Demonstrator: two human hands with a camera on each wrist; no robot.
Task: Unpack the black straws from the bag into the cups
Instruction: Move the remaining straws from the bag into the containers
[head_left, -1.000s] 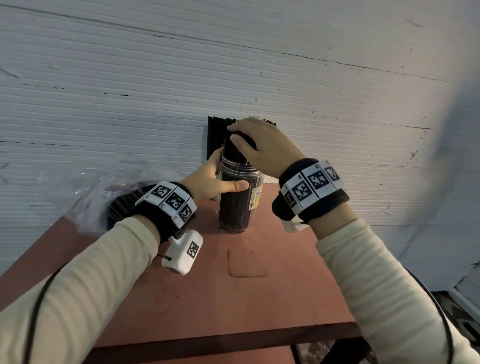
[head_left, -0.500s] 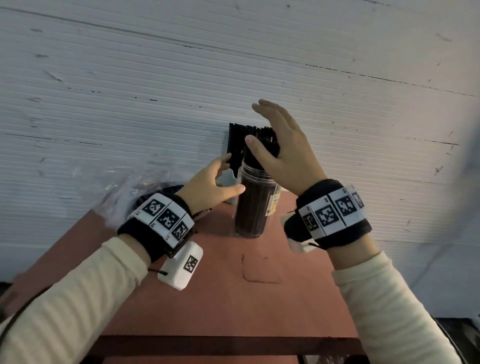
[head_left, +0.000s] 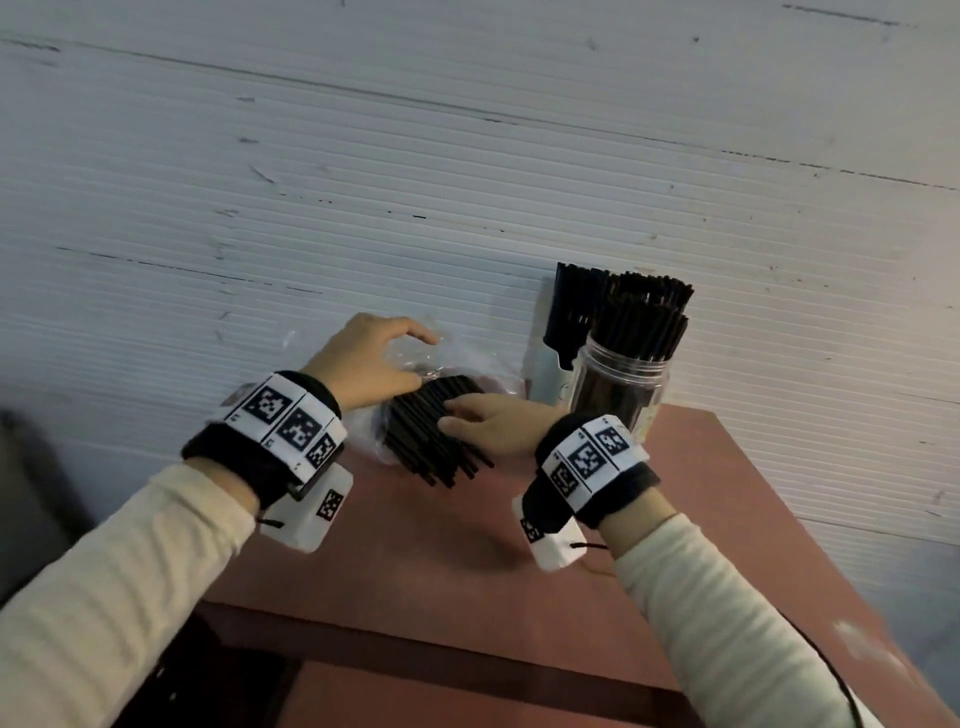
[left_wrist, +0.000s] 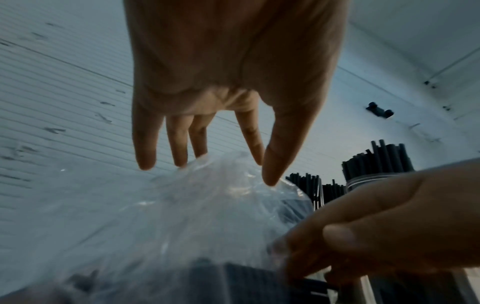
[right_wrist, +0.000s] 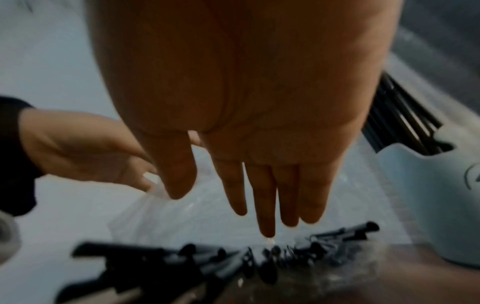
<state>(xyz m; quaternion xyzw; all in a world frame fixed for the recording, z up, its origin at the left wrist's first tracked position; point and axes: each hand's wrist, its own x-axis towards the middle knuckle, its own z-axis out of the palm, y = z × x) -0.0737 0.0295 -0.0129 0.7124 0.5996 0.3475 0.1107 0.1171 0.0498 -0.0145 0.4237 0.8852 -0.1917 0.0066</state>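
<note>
A clear plastic bag (head_left: 462, 358) lies at the table's back left with a bundle of black straws (head_left: 426, 436) sticking out toward me. My left hand (head_left: 423, 364) hovers over the bag (left_wrist: 182, 205), fingers straight, tips touching the plastic. My right hand (head_left: 452, 415) reaches in from the right, its straight fingers (right_wrist: 265, 205) lying on the straws (right_wrist: 207, 261). To the right stands a clear jar (head_left: 618, 395) packed with upright black straws (head_left: 644, 317). Behind it is a pale cup (head_left: 545, 374) that also holds straws.
The reddish-brown table (head_left: 467, 561) stands against a white ribbed wall (head_left: 363, 208). Its front edge and right corner are close to my arms. The pale cup (right_wrist: 428, 195) sits just right of the bag.
Both hands have left the clear jar and moved left to the bag. My right hand has let go of the straws in the jar and now lies on the bundle.
</note>
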